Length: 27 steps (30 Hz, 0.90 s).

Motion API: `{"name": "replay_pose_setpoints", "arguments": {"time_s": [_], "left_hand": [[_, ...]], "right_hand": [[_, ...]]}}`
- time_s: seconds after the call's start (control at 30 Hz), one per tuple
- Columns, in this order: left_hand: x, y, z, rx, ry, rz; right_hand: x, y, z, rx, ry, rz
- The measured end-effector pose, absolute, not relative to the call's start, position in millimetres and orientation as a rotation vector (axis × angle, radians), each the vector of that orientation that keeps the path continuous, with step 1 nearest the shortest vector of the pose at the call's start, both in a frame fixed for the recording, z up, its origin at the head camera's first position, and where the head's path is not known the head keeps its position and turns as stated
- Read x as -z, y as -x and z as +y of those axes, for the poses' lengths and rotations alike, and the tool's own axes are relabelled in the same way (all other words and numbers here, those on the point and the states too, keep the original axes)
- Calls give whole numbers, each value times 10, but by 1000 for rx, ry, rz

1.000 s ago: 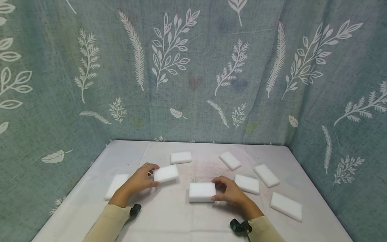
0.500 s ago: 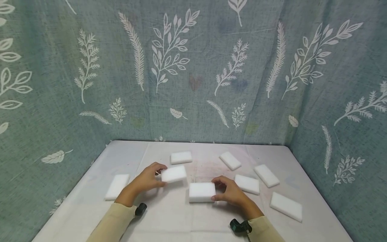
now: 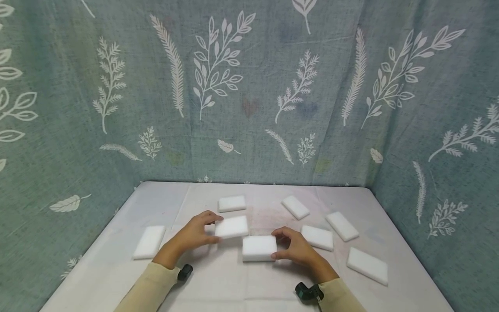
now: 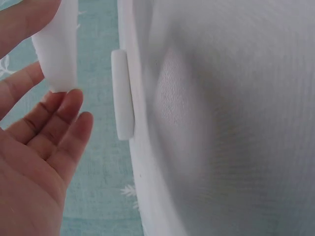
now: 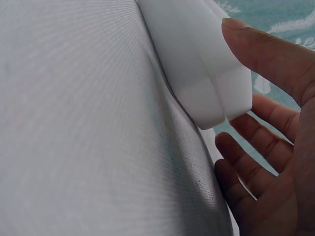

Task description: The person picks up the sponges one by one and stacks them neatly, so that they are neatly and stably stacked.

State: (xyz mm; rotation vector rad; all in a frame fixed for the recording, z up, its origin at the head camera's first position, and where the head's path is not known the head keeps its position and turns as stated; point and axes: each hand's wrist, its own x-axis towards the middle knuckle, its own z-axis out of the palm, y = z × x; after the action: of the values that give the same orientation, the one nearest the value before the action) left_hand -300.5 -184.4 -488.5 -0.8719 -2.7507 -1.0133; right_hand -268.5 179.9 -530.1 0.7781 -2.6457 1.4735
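Note:
My left hand (image 3: 195, 236) grips a white rectangular sponge (image 3: 232, 226) by its left end, thumb on the near edge and fingers on the far edge. That sponge hangs above the table, just behind and left of a stack of two white sponges (image 3: 258, 248). In the right wrist view a seam (image 5: 212, 81) parts the two stacked sponges, which lie flat on the cloth. At the stack's right end, my right hand (image 3: 296, 248) pinches the upper sponge (image 5: 235, 91) between thumb and fingers. The left wrist view shows the lifted sponge (image 4: 59, 54) apart from the cloth.
Single white sponges lie around: one at left (image 3: 149, 242), one at the back (image 3: 231, 203), and several to the right, including one (image 3: 317, 238) close behind my right hand. The white-covered table (image 3: 210, 281) is bordered by leaf-patterned curtains (image 3: 249, 108).
My left hand has carried its sponge rightward, close to the stack. My right hand has stayed in place on the stack.

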Motion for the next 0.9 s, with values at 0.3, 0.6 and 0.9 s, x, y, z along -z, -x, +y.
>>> {"name": "replay_pose_setpoints", "arguments": {"time_s": [0.3,0.6,0.9], "left_hand": [[4854,2933,-1741,1015,958,-2700],[4838,2856,-1654,968,1017,-2658],[4846,2843,-1571,989,1027,-2639]], "right_hand": [[5294,2689,1806,-1463,-776,-2659],[5286,2670,1799,-1506,-780,-2653],[5280,2679,1797,-1490,-767,-2665]]}}
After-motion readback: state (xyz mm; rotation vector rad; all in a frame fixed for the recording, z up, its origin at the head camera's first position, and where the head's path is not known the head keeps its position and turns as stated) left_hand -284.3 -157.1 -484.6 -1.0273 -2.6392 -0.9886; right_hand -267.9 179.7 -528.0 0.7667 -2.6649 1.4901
